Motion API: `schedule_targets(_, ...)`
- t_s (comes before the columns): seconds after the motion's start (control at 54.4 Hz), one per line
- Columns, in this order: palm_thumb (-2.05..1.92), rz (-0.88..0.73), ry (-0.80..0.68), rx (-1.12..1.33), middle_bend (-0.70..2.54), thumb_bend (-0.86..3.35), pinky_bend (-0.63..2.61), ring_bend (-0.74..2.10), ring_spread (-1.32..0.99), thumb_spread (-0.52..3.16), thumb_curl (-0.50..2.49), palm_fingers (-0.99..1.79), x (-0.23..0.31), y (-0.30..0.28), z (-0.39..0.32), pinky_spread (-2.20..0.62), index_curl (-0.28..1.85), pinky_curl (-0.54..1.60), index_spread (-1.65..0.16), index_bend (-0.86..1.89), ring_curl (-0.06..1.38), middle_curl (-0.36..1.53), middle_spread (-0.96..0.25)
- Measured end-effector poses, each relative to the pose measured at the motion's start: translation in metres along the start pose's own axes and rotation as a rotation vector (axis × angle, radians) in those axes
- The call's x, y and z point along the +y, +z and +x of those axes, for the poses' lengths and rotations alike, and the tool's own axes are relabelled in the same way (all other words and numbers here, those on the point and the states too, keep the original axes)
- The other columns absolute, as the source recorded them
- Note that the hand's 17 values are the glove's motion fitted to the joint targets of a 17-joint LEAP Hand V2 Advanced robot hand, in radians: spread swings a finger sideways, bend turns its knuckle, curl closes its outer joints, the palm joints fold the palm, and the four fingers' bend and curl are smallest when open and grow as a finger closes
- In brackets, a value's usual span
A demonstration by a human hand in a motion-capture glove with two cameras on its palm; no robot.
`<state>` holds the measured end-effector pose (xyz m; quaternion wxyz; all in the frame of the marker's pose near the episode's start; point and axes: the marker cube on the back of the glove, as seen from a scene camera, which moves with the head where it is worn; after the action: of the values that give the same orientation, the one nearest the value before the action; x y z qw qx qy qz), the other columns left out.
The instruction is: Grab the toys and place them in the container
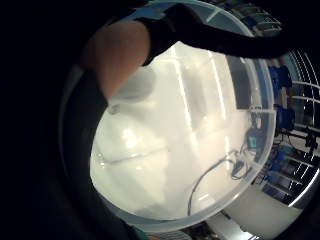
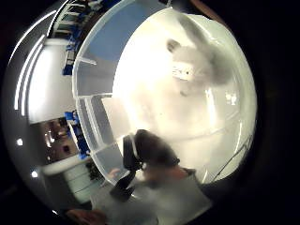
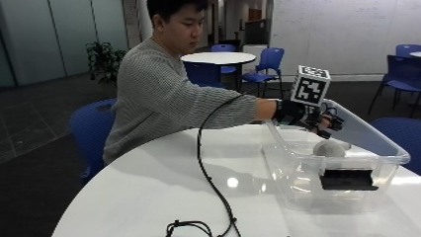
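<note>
A clear plastic container [image 3: 294,174] stands on the white round table [image 3: 164,187] in front of the seated person. A grey-white plush toy [image 3: 330,147] lies inside it on the floor. My gloved right hand [image 3: 308,117] hovers over the container's open top, just above the toy and apart from it, fingers relaxed and holding nothing. The thumb side palm view looks down on the toy [image 2: 199,63] against the container's pale floor [image 2: 154,98]. In the little finger side palm view a bare fingertip [image 1: 120,55] partly covers the toy [image 1: 137,86].
A black cable [image 3: 209,187] runs from the sleeve across the table and ends in a coil near the front edge. The container's black latch [image 3: 347,179] sits on its near wall. Blue chairs [image 3: 89,128] stand behind and beside the table.
</note>
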<state>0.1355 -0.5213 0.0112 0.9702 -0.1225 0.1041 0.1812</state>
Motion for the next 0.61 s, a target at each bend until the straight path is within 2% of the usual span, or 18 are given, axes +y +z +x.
schedule_targets(0.129, -0.06, 0.005, -0.024, 0.014, 0.1, -0.06, 0.84, 0.2, -0.18, 1.12, 0.46, -0.21, 0.005, 0.0, -0.002, 0.01, 0.64, 0.35, -0.41, 0.16, 0.36, 0.5, -0.2)
schedule_targets(0.367, -0.05, 0.065, -0.097, -0.02, 0.12, -0.05, 0.79, 0.17, -0.09, 1.14, 0.36, -0.17, 0.043, -0.023, -0.005, 0.06, 0.54, 0.34, -0.4, 0.16, 0.33, 0.38, -0.15)
schedule_targets(0.496, -0.05, 0.113, -0.098, -0.116, 0.12, -0.04, 0.77, 0.17, -0.08, 1.17, 0.33, -0.16, 0.096, -0.05, 0.006, 0.07, 0.51, 0.33, -0.4, 0.16, 0.32, 0.34, -0.15)
schedule_targets(0.569, -0.05, 0.155, -0.157, -0.15, 0.12, -0.05, 0.76, 0.17, -0.08, 1.18, 0.31, -0.15, 0.148, -0.067, 0.031, 0.07, 0.49, 0.33, -0.4, 0.16, 0.32, 0.32, -0.14)
schedule_targets(0.606, -0.06, 0.191, -0.191, -0.091, 0.13, -0.05, 0.75, 0.18, -0.08, 1.19, 0.3, -0.14, 0.178, -0.073, 0.053, 0.07, 0.48, 0.33, -0.4, 0.16, 0.32, 0.32, -0.14)
